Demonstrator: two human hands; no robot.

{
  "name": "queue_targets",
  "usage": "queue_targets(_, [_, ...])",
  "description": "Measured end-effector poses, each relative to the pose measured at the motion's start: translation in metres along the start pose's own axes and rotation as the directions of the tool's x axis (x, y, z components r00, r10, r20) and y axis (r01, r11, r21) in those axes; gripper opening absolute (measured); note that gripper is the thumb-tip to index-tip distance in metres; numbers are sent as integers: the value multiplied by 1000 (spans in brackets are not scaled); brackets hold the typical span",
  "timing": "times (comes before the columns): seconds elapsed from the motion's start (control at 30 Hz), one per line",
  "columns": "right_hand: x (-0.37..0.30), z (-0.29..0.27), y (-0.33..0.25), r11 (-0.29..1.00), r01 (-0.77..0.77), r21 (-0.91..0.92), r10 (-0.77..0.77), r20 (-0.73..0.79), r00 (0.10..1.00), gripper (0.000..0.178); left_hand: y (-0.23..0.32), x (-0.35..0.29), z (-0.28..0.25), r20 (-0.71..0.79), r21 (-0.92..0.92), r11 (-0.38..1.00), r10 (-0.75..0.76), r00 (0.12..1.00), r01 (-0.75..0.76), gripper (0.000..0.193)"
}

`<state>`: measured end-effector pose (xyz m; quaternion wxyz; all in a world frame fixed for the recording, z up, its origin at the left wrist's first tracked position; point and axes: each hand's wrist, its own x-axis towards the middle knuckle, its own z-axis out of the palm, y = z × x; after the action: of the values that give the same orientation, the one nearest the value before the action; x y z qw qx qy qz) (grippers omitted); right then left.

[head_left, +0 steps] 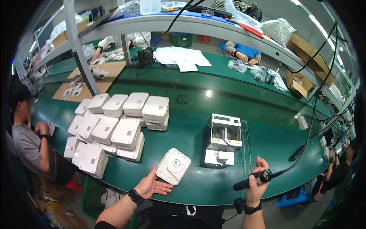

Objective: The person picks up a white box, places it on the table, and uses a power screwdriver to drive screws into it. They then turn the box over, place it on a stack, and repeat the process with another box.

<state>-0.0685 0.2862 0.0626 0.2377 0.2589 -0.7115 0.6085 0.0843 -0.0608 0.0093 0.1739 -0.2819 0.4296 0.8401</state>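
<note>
A white square device [183, 158] with a round raised disc lies on the green table in front of me. My left hand [152, 184] is at its lower left corner, fingers stretched out and apart, the thumb along the edge. In my right hand [256, 183] is a black electric screwdriver [241, 185], its cable running up to the right. The fingers wrap round it, and it points left above the table's near edge. Between the hands, farther back, stands a small black and white machine [225, 133] that looks like a screw feeder.
Stacked white square boxes [126, 131] fill the table's left side. An overhead shelf [183, 23] crosses the far side, with hanging cables. A person [28, 141] sits at the left; others work across the table and at the right. A green crate [89, 194] stands below the near edge.
</note>
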Motion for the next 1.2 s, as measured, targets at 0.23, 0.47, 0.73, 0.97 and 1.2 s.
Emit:
queue_targets(0.23, [-17, -3, -10, 878, -310, 365, 333, 1, 943, 33, 25, 82, 10, -72, -118, 991, 56, 996, -64, 71])
queue_targets(0.47, [-10, -6, -6, 866, -351, 356, 376, -1, 926, 31, 92, 183, 58, -64, -227, 901, 364, 929, -369, 63])
queue_targets(0.73, [-6, -24, -11, 760, -419, 497, 436, 89, 896, 33, 79, 104, 86, -1, 758, 345, 849, 528, -554, 45])
queue_targets(0.97, [9, -41, 4, 515, -525, 678, 345, 397, 850, 30, 55, -48, -2, -10, 963, 1, 999, 33, 268, 57])
queue_targets(1.2, [27, -7, 30, 697, -439, 567, 256, 375, 891, 27, 42, -109, -87, -237, 693, 59, 960, 150, 718, 80])
